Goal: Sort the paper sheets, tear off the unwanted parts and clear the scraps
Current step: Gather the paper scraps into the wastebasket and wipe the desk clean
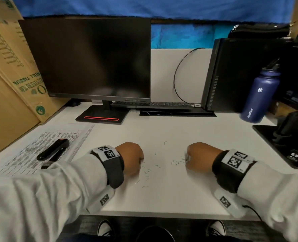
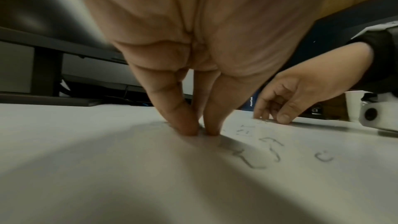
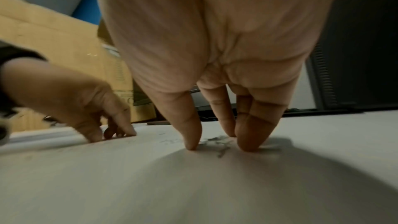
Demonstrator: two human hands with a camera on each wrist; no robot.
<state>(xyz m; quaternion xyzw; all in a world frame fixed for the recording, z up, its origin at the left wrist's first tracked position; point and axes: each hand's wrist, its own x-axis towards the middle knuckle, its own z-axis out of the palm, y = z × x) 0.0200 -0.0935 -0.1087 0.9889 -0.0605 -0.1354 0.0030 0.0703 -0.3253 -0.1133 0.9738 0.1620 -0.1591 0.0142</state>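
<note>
- Dark monitor (image 1: 90, 58), upper left of the frame
- Black computer tower (image 1: 239, 74), right (beside it a navy flask (image 1: 261, 95))
- Cardboard box (image 1: 10, 67), far left
</note>
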